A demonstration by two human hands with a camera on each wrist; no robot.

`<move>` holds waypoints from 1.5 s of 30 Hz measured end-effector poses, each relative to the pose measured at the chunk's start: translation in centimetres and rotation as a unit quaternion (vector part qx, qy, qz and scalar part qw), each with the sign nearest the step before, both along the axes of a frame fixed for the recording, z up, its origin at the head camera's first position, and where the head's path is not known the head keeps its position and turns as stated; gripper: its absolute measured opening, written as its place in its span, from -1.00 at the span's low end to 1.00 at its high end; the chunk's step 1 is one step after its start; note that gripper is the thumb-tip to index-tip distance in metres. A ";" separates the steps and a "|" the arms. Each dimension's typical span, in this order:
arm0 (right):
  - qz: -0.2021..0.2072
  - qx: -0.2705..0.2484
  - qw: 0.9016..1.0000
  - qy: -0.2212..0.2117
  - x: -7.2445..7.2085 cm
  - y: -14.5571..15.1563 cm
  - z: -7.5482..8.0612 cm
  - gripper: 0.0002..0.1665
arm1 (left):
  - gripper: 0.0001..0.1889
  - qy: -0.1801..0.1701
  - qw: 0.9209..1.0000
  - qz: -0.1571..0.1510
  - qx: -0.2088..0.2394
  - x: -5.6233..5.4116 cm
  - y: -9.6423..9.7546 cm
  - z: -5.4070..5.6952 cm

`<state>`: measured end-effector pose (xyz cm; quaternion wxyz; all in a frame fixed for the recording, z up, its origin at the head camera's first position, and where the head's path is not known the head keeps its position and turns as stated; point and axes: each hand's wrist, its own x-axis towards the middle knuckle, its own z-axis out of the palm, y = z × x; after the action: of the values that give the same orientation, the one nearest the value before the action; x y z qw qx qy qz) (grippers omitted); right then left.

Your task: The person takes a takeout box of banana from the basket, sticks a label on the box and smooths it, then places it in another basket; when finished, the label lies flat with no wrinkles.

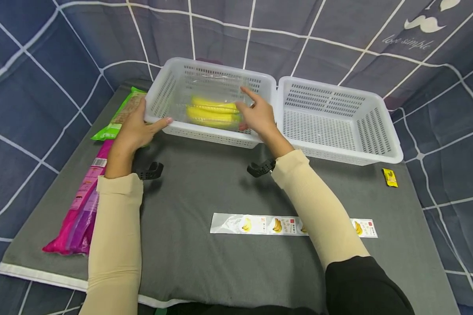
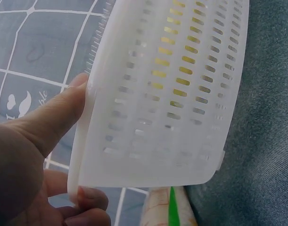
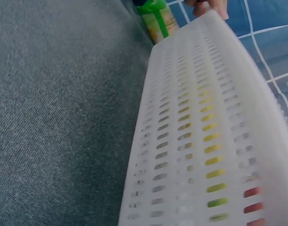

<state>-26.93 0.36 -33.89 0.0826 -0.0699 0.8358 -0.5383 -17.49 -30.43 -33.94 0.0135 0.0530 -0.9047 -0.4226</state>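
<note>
Left white basket: clear banana pack inside. Left hand grips basket's front-left corner, thumb on rim. Right hand at pack's right end, fingers spread; can't tell if gripping.

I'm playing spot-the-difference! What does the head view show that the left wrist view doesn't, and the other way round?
Only the head view shows the person's right grip, the flat white paper strip with banana pictures, the small yellow packet and the shiny pink-and-purple plastic packaging.

Only the left wrist view shows yellow bananas peeking through the slots of the white plastic basket.

Both show that basket, the left grip on its rim, the green-edged plastic bag and the blue-grey cloth with white lines.
</note>
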 end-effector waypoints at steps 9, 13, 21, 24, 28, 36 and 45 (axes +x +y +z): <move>-0.034 -0.078 0.995 0.046 1.3 2.8 2.3 -0.48 | -0.08 -0.004 1.000 -0.015 0.000 -0.2 -0.1 0.4; -0.033 -0.107 0.991 0.073 2.5 3.7 3.0 -0.56 | -0.06 -0.009 1.000 -0.012 0.007 0.0 -0.2 0.3; -0.016 -0.142 0.980 0.137 5.4 6.2 5.1 -0.61 | -0.06 -0.007 1.000 -0.012 0.007 0.7 -0.7 -0.1; -0.027 -0.162 0.975 0.146 5.6 8.5 5.8 -0.60 | -0.06 -0.007 1.000 -0.015 0.005 0.6 -0.5 -0.1; -0.051 -0.192 0.971 0.134 5.4 12.2 6.1 -0.57 | -0.06 -0.008 1.000 -0.021 0.007 0.3 0.0 0.0; -0.084 -0.199 0.965 0.151 6.2 18.6 5.8 -0.54 | -0.09 0.001 1.000 -0.026 0.015 0.2 0.5 -0.2; -0.115 -0.225 0.957 0.143 7.8 24.9 5.5 -0.49 | -0.11 0.007 1.000 -0.026 0.010 0.1 0.1 -0.4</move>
<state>-19.13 25.27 -28.44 -0.1184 -0.0662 0.6988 -0.7023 -17.42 -30.34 -34.38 0.0088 0.0268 -0.9013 -0.4323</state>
